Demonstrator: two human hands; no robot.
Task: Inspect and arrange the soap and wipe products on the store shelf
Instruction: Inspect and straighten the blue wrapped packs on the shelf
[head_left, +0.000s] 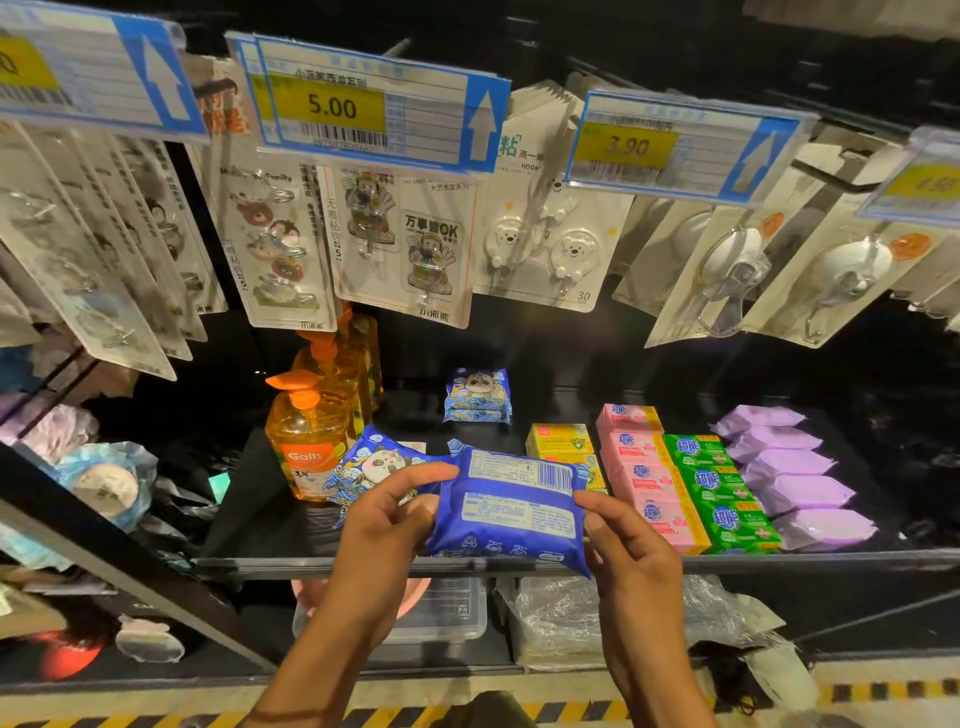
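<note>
My left hand (387, 525) and my right hand (623, 545) both grip a blue wipe pack (511, 512) in front of the shelf, its printed back with barcode facing me. Behind my left hand lies another blue panda wipe pack (376, 460). Two more panda packs (478, 397) sit stacked farther back. On the shelf (270, 564) stand orange soap bottles (306, 447), yellow soap boxes (558, 439), pink soap bars (641, 475), green soap bars (719, 491) and purple wipe packs (795, 475) in rows.
Carded hooks (415, 249) hang on pegs above the shelf, under price tags (363, 109). Bagged goods (104, 473) fill the left bay. Clear bins (441, 613) and plastic-wrapped items (561, 618) sit on the lower shelf. Hazard tape (883, 691) marks the floor.
</note>
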